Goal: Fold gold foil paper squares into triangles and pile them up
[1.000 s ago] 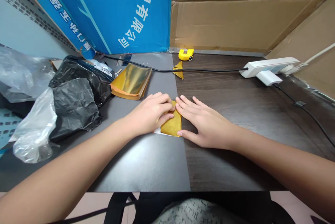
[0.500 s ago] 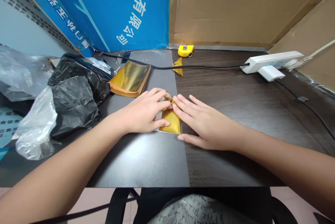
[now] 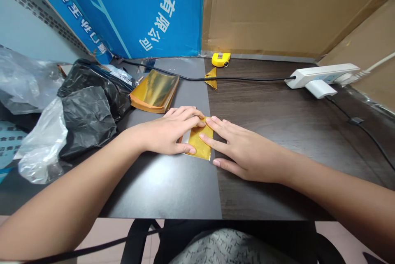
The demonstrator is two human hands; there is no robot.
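Note:
A folded sheet of gold paper (image 3: 200, 143) lies flat on the desk, with a pale strip showing along its left side. My left hand (image 3: 171, 132) rests on its left part, fingers spread, thumb on the lower edge and fingertips at the top. From the right, my right hand (image 3: 243, 148) lies with fingers apart; its fingertips touch the paper's top corner and right part, while the thumb rests beside the right edge. Behind my left hand is a stack of gold sheets (image 3: 156, 91) with orange edges. A small folded gold triangle (image 3: 211, 78) sits farther back.
A yellow tape measure (image 3: 221, 59) stands by the cardboard wall (image 3: 262, 17). A black cable (image 3: 247, 78) crosses the desk to a white power strip (image 3: 327, 74). Black and clear plastic bags (image 3: 86, 115) are heaped at the left. The desk's front edge runs below my forearms.
My right index finger has shifted onto the gold paper's middle, and more of the paper shows between my hands. My left thumb has slid slightly left. The whole view has shifted slightly.

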